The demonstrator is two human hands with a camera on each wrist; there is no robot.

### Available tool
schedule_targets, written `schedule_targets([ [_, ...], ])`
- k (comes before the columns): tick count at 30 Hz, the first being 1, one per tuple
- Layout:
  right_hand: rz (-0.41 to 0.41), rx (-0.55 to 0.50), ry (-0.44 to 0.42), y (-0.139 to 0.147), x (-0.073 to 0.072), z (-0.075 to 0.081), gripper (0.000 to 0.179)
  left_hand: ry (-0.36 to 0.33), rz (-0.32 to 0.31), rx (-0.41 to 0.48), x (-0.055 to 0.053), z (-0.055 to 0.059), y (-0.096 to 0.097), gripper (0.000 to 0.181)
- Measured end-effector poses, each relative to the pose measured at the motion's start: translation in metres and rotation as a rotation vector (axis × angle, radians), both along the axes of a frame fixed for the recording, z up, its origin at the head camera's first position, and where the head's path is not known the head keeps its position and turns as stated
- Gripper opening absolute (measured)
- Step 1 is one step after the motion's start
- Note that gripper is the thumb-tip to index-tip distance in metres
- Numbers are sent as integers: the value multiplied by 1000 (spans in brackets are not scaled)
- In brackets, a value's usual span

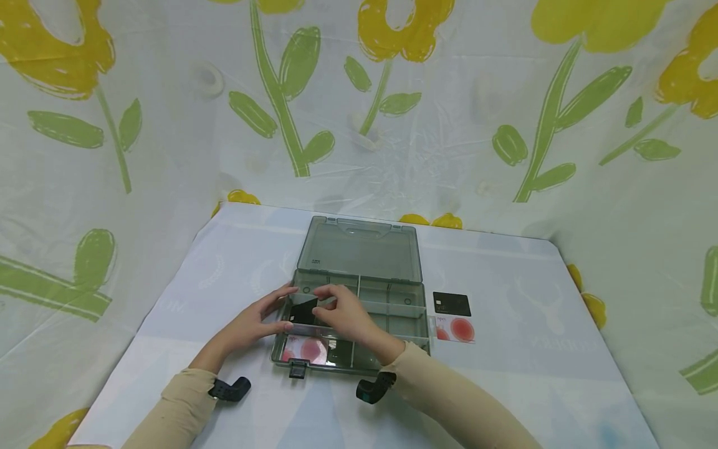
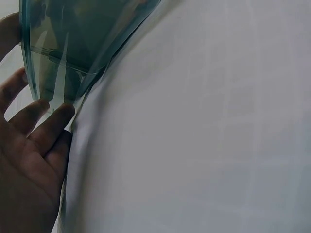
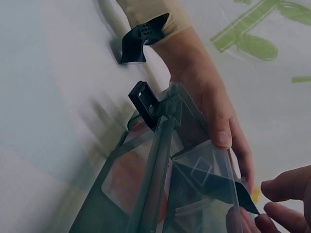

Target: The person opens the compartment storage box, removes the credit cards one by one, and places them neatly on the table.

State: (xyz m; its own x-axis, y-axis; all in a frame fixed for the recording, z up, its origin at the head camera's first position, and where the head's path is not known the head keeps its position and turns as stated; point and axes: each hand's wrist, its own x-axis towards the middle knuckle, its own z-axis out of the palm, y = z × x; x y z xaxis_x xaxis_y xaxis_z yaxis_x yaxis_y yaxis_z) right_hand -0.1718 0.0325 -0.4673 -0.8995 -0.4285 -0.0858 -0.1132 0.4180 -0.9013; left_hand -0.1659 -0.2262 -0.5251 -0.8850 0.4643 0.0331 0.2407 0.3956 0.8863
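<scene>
A grey-green see-through compartment box (image 1: pixel 387 308) lies on the table with its lid (image 1: pixel 361 246) folded back. My left hand (image 1: pixel 252 321) rests along its left side, fingers spread and fairly straight; in the left wrist view the fingertips of this hand (image 2: pixel 34 141) touch the box wall. My right hand (image 1: pixel 348 315) reaches into the middle-left compartment, where thumb and fingers pinch a black card (image 1: pixel 303 310). That black card (image 3: pixel 218 184) is tilted, one corner up at the fingertips of my right hand (image 3: pixel 289 204). A card with red circles (image 1: pixel 305 349) lies in the front-left compartment.
Beside the box, on the right, lie another black card (image 1: pixel 452 304) and another red-circle card (image 1: pixel 455 328). A dark latch (image 1: pixel 298 369) hangs off the box's front edge. Flower-printed sheeting (image 1: pixel 426 137) rises behind the table.
</scene>
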Motion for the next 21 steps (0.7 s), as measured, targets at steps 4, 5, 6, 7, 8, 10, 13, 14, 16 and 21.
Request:
schedule_targets([
  [4, -19, -3, 18, -3, -3, -3, 35, -2, -1, 0, 0, 1, 0, 70],
  [5, -25, 0, 22, -4, -4, -3, 35, -3, 0, -1, 0, 1, 0, 71],
  [6, -29, -1, 23, -5, -4, -3, 34, -4, 0, -2, -1, 1, 0, 71],
  [7, -32, -4, 26, -5, -5, -4, 34, -6, 0, -1, -1, 1, 0, 71],
  [8, -35, 2, 26, -6, -5, -4, 34, -7, 0, 0, -1, 1, 0, 71],
  [10, -39, 6, 20, -7, -6, -4, 34, -6, 2, -4, -1, 1, 1, 71],
  [13, -42, -2, 11, -8, -8, -4, 34, -6, 6, -6, -1, 1, 1, 71],
  [14, -43, -4, 6, -8, -8, -4, 34, -6, 7, -6, -1, 1, 1, 71],
  [16, -47, -15, 1, -9, -8, -3, 35, -8, 8, -7, -1, 0, 1, 71],
  [21, -58, -35, 7, -10, -8, -4, 37, -14, 11, -5, -1, -1, 1, 71],
])
